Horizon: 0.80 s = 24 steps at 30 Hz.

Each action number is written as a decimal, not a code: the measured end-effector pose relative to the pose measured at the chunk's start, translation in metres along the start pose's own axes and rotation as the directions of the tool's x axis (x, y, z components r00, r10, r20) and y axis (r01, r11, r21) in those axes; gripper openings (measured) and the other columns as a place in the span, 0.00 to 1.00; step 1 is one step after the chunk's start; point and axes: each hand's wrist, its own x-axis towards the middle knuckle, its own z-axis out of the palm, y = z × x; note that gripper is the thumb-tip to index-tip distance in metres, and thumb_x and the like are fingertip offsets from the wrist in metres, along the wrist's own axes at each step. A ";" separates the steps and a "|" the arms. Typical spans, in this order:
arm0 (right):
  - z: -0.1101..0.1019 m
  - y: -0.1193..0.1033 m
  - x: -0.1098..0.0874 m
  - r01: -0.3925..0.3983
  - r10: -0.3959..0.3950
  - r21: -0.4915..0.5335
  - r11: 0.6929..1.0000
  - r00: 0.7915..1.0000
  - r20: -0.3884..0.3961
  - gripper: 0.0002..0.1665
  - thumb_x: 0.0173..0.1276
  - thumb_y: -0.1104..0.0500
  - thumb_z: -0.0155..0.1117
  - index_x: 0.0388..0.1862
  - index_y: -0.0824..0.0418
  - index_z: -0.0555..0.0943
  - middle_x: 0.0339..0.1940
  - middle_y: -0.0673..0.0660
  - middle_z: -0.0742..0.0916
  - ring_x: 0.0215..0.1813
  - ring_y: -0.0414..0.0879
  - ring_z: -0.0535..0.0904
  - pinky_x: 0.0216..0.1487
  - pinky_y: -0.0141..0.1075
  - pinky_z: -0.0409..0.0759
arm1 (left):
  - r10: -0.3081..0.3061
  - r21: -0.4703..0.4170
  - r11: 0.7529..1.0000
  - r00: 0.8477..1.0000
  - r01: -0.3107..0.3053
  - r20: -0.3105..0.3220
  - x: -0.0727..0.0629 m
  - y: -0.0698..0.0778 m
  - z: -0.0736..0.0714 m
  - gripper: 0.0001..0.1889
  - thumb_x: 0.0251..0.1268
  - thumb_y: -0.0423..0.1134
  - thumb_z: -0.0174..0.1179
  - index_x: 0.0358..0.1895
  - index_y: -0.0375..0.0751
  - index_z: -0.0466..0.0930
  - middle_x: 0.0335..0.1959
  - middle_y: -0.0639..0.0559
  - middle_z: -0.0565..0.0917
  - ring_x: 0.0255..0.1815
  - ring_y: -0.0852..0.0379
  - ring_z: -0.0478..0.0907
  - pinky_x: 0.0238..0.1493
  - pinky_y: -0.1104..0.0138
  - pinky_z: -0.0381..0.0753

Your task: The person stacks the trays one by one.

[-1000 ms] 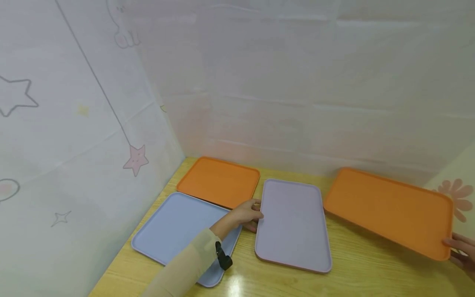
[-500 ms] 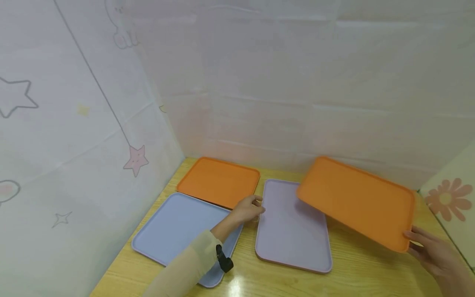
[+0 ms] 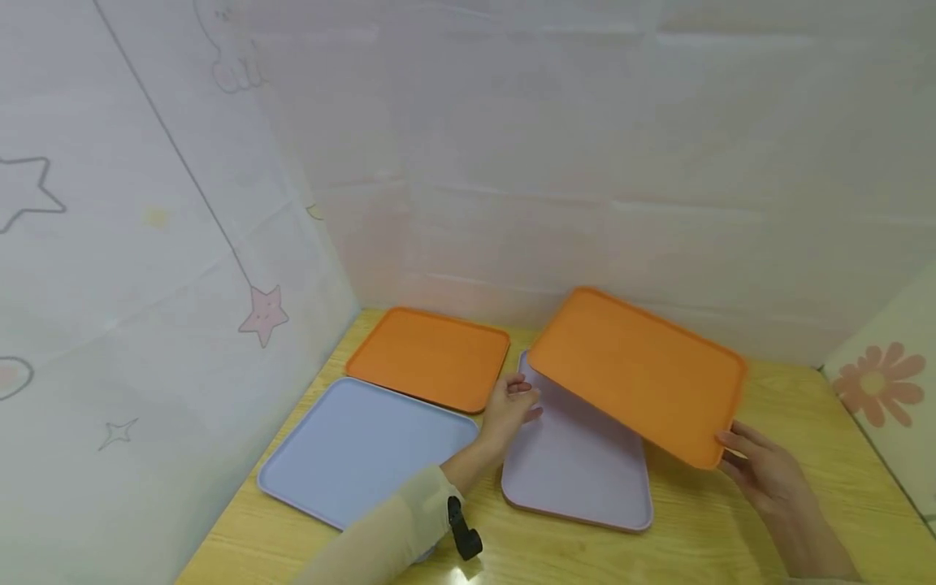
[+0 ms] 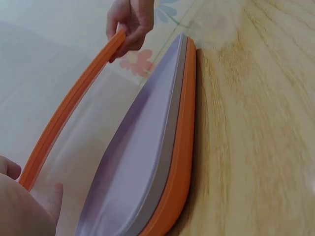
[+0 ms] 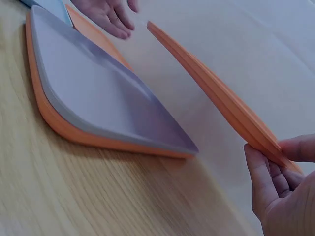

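Observation:
My right hand (image 3: pixel 764 471) pinches the near right corner of an orange tray (image 3: pixel 636 370), thumb above and fingers beneath. That tray is raised and tilted over a lilac tray (image 3: pixel 578 479), covering its far part in the head view. In both wrist views the lilac tray lies stacked on another orange tray (image 4: pixel 182 172). My left hand (image 3: pixel 506 414) hovers at the lilac tray's left edge with its fingers spread. In the right wrist view, the left hand's fingers (image 5: pixel 118 22) are apart from the raised tray's far end.
A light blue tray (image 3: pixel 366 455) lies at the left of the wooden table (image 3: pixel 702 536), partly hidden by the left sleeve. Behind it is an orange tray (image 3: pixel 431 357). Pale printed sheets (image 3: pixel 512 162) hang along the back and sides.
My right hand has brought the raised orange tray leftward, from the right of the lilac tray to over it. My left hand has left the lilac tray's edge, its fingers spreading.

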 end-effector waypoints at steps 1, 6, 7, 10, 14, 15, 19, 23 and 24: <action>0.005 0.003 0.001 -0.002 0.002 -0.011 1.000 1.000 -0.004 0.22 0.80 0.71 0.47 0.50 0.53 0.88 0.50 0.50 0.85 0.49 0.46 0.83 0.52 0.32 0.84 | -0.003 -0.023 1.000 1.000 0.002 -0.007 0.000 -0.001 0.002 0.31 0.67 0.34 0.64 0.69 0.28 0.63 0.58 0.35 0.72 0.58 0.40 0.78 0.56 0.55 0.84; 0.025 0.020 0.007 -0.013 0.011 -0.051 0.999 1.000 -0.028 0.21 0.79 0.69 0.51 0.49 0.49 0.87 0.51 0.48 0.84 0.50 0.45 0.83 0.51 0.30 0.84 | 0.016 -0.109 0.994 1.000 -0.017 -0.018 -0.002 -0.005 0.004 0.31 0.68 0.34 0.65 0.68 0.32 0.61 0.57 0.38 0.73 0.55 0.46 0.79 0.60 0.50 0.81; 0.029 0.024 0.009 -0.012 0.010 -0.047 0.999 0.999 -0.034 0.21 0.79 0.69 0.51 0.49 0.49 0.88 0.50 0.48 0.85 0.50 0.45 0.83 0.51 0.30 0.84 | 0.021 -0.128 0.992 1.000 -0.023 -0.020 -0.003 -0.005 0.004 0.30 0.68 0.34 0.66 0.68 0.33 0.61 0.57 0.38 0.73 0.54 0.47 0.79 0.60 0.50 0.81; 0.039 0.034 0.013 -0.012 0.009 -0.055 0.998 0.998 -0.062 0.20 0.79 0.68 0.52 0.47 0.48 0.88 0.49 0.48 0.85 0.49 0.45 0.83 0.49 0.29 0.84 | 0.043 -0.178 0.983 0.998 -0.050 -0.045 -0.004 -0.006 0.005 0.31 0.65 0.31 0.67 0.66 0.35 0.61 0.57 0.38 0.74 0.51 0.50 0.79 0.61 0.48 0.80; 0.055 0.048 0.016 -0.034 0.020 -0.085 0.996 0.987 -0.159 0.18 0.77 0.66 0.57 0.60 0.51 0.81 0.48 0.46 0.86 0.49 0.42 0.83 0.50 0.29 0.84 | 0.059 -0.195 0.978 0.993 -0.078 -0.097 -0.003 -0.006 0.004 0.34 0.63 0.29 0.68 0.68 0.37 0.59 0.57 0.39 0.72 0.49 0.52 0.78 0.60 0.47 0.80; 0.059 0.051 0.016 -0.042 0.024 -0.095 0.995 0.983 -0.182 0.23 0.77 0.65 0.58 0.68 0.53 0.76 0.47 0.44 0.86 0.49 0.41 0.83 0.52 0.29 0.83 | 0.058 -0.193 0.978 0.992 -0.079 -0.109 -0.001 -0.006 0.002 0.35 0.63 0.29 0.68 0.69 0.38 0.59 0.57 0.39 0.71 0.48 0.52 0.78 0.59 0.48 0.81; 0.077 0.064 0.016 -0.069 0.037 -0.117 0.991 0.965 -0.260 0.46 0.77 0.62 0.60 0.83 0.62 0.47 0.45 0.39 0.86 0.50 0.36 0.82 0.55 0.29 0.82 | 0.035 -0.190 0.980 0.990 -0.061 -0.133 0.005 -0.005 -0.005 0.35 0.64 0.28 0.67 0.71 0.40 0.59 0.57 0.40 0.70 0.46 0.53 0.79 0.51 0.54 0.86; 0.092 0.074 0.014 -0.077 0.044 -0.093 0.993 0.949 -0.312 0.41 0.77 0.61 0.60 0.83 0.54 0.55 0.43 0.38 0.85 0.47 0.34 0.81 0.49 0.26 0.82 | 0.023 -0.191 0.980 0.990 -0.050 -0.142 0.011 0.001 -0.009 0.32 0.64 0.26 0.65 0.69 0.41 0.63 0.56 0.41 0.71 0.42 0.55 0.80 0.40 0.59 0.88; 0.095 0.076 0.014 -0.076 0.042 -0.092 0.993 0.946 -0.322 0.41 0.77 0.61 0.60 0.83 0.53 0.55 0.43 0.37 0.85 0.46 0.33 0.81 0.49 0.25 0.82 | 0.024 -0.185 0.981 0.990 -0.050 -0.142 0.012 0.002 -0.010 0.32 0.63 0.25 0.65 0.68 0.41 0.64 0.55 0.42 0.72 0.41 0.55 0.80 0.38 0.60 0.88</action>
